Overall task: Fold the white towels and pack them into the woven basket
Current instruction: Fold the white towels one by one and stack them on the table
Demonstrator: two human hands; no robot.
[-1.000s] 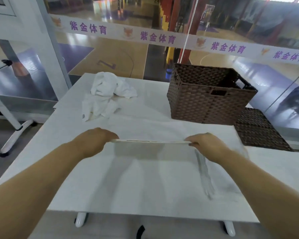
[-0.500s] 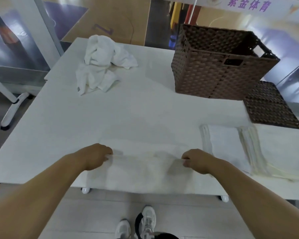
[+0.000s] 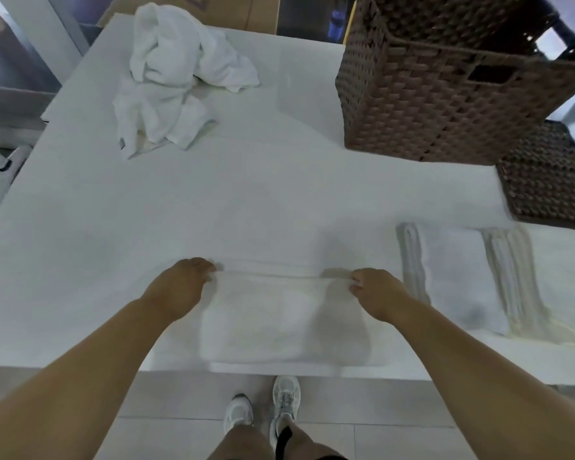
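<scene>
left hand [image 3: 176,287]: pinching the towel's far left corner
right hand [image 3: 377,293]: pinching its far right corner
towel [image 3: 279,320]: near table [image 3: 80,227] edge
crumpled towels [image 3: 176,74]: far left
woven basket [image 3: 445,94]: far right

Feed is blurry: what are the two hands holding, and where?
Left hand and right hand each pinch a far corner of the white towel lying at the table's near edge.

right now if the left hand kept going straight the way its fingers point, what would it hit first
The left hand points away from the person and slightly right, across the white table. Past the folded white towel it pinches, the way looks free; the brown woven basket lies well right of that line, though depth is unclear.
</scene>
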